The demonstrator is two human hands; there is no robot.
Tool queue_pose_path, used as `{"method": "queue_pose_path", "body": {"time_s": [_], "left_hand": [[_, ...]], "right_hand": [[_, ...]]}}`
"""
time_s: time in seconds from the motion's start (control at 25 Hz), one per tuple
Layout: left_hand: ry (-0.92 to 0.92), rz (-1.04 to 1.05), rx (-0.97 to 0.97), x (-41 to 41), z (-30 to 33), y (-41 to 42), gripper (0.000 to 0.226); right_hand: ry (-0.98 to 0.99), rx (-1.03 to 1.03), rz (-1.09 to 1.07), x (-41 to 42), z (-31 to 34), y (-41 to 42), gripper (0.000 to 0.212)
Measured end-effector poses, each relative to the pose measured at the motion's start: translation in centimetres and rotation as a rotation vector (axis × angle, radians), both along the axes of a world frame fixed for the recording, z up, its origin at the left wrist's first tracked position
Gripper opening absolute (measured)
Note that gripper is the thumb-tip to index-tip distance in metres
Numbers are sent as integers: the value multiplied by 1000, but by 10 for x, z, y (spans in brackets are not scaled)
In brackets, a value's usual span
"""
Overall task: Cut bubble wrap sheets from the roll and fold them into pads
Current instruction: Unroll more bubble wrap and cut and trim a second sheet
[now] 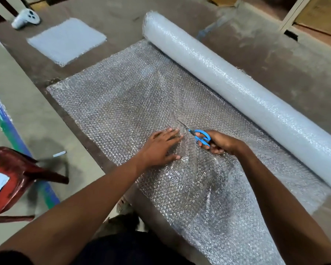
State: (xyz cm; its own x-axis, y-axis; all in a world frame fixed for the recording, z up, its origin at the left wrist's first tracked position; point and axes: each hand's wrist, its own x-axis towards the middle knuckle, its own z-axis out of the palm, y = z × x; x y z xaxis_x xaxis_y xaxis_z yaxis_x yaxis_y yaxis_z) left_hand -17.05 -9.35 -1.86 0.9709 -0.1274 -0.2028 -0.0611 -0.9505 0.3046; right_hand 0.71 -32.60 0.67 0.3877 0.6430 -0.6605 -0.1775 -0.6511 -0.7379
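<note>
Head view. Landmark: bubble wrap roll (237, 88), long axis running from far-left to near-right across the floor.
- Unrolled sheet (113, 104): lies flat just left of the roll, attached to it.
- Left hand (161, 148): fingers spread, pressing the sheet flat, judged to steady it for cutting.
- Right hand (218, 144): curled through the blue scissors (199, 135), blades pointing away, parallel to the roll.
- Folded pad (67, 41): far left of the roll.

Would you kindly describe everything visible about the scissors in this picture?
The scissors have bright blue plastic handle loops and thin metal blades. The right hand grips the handles, fingers through the loops. The blades point away from the person, lying low in the unrolled bubble wrap sheet, beside the flat left hand. Whether the blades are open is unclear.
</note>
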Motion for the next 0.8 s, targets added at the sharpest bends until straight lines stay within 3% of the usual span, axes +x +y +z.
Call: {"method": "queue_pose_path", "body": {"time_s": [0.28,0.56,0.8], "left_hand": [[14,-75,2,-2,-6,12,82],[24,-85,-60,-5,-14,18,85],[21,-80,-31,-10,-14,19,82]], "right_hand": [[-10,32,-34,1,-5,13,41],[-2,43,-90,-6,-1,36,48],[-33,54,-2,-3,1,53,48]]}}
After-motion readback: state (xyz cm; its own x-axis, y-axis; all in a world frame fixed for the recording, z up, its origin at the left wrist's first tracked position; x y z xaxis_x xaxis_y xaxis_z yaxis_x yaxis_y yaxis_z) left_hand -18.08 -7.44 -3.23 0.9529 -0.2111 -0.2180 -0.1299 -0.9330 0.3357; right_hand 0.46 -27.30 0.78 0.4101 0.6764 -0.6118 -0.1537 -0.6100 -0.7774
